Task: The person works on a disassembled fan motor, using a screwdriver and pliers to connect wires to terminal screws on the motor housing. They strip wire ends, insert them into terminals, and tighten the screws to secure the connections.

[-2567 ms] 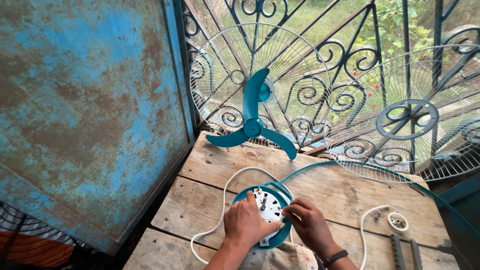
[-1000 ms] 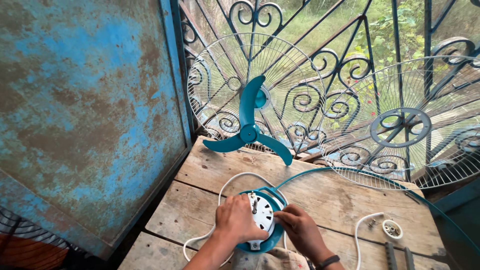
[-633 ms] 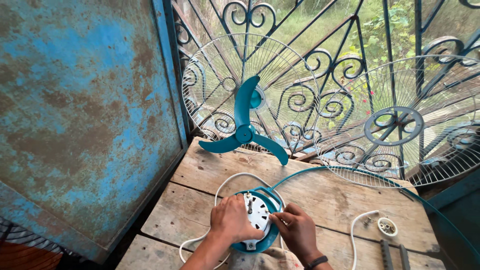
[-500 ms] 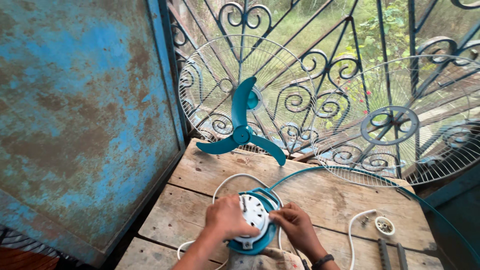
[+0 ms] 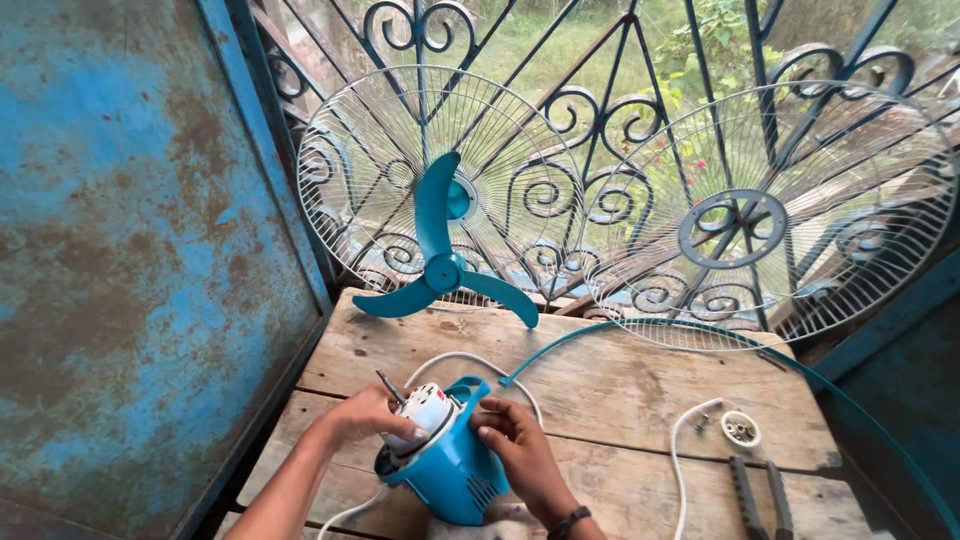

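A blue fan motor housing (image 5: pixel 455 470) with a white motor core (image 5: pixel 425 412) and a short metal shaft lies tilted on the wooden table (image 5: pixel 620 385). My left hand (image 5: pixel 365 415) grips the white core from the left. From the right, my right hand (image 5: pixel 515 450) holds the blue housing. A white power cord (image 5: pixel 470 362) loops behind the motor. The teal three-blade fan propeller (image 5: pixel 440 265) leans upright at the table's far edge.
Two white wire fan guards (image 5: pixel 420 180) (image 5: pixel 770 215) lean against the dark iron window grille. A teal rim ring (image 5: pixel 700 335) curves across the table. A small white plug part (image 5: pixel 740 430) and pliers (image 5: pixel 760 495) lie at right. A rusty blue wall (image 5: pixel 130 250) stands left.
The motor has been tipped from face-up onto its side, so the blue housing now faces me. Both hands stay on it. The view has shifted slightly.
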